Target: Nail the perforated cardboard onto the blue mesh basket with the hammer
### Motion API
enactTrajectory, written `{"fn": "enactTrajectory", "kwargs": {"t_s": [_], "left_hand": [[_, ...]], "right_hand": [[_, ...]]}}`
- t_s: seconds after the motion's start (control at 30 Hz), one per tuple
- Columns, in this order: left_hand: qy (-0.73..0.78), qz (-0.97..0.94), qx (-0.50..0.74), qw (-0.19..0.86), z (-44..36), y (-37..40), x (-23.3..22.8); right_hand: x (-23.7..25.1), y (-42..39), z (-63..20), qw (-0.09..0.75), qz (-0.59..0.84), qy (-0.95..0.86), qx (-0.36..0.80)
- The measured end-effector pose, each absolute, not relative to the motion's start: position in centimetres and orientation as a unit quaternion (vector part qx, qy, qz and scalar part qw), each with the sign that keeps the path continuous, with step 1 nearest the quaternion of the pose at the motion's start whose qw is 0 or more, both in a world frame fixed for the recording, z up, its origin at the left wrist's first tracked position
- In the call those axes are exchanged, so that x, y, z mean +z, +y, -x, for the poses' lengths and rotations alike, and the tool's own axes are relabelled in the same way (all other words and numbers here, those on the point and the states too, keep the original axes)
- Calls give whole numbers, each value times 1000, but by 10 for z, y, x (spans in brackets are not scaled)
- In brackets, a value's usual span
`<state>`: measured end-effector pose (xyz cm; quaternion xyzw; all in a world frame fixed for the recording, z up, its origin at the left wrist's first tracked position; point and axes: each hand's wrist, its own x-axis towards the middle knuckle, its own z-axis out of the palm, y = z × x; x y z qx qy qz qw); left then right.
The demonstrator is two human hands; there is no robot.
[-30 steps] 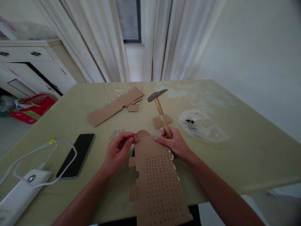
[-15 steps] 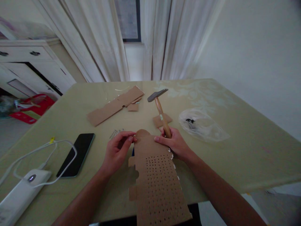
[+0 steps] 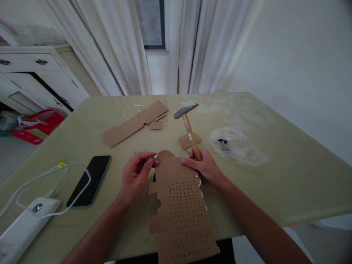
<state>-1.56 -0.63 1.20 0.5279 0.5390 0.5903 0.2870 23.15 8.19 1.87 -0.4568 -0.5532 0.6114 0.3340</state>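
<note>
A brown cardboard sheet punched with many small holes lies in front of me and hangs over the table's near edge. My left hand pinches its top left edge with thumb and fingers; whether a nail sits between them I cannot tell. My right hand grips the wooden handle of a hammer, its metal head raised and pointing away, while the fingertips rest on the sheet's top right corner. Several small nails lie just beyond my left hand.
A black phone lies at the left, with a white power bank and looped cable beyond it. Cardboard strips and a small scrap lie farther back. A crumpled clear plastic bag rests at the right on the pale green table.
The perforated sheet has slid slightly left and toward me. Both hands keep their holds and the hammer has barely shifted.
</note>
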Motion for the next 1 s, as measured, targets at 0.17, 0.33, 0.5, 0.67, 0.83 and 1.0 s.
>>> {"fn": "enactTrajectory", "kwargs": {"t_s": [0.17, 0.33, 0.5, 0.67, 0.83, 1.0], "left_hand": [[543, -507, 594, 310, 16, -5, 11], [551, -509, 581, 315, 16, -4, 12], [546, -521, 585, 297, 16, -5, 14], [549, -529, 575, 295, 16, -5, 13], [550, -538, 566, 296, 17, -5, 10], [545, -541, 568, 296, 17, -4, 10]], "right_hand": [[18, 81, -230, 331, 456, -544, 622], [15, 81, -230, 326, 456, -552, 617], [15, 80, -232, 327, 440, -545, 634], [16, 80, -233, 324, 430, -546, 642], [15, 80, -232, 317, 424, -557, 640], [17, 80, -232, 320, 421, -562, 636]]}}
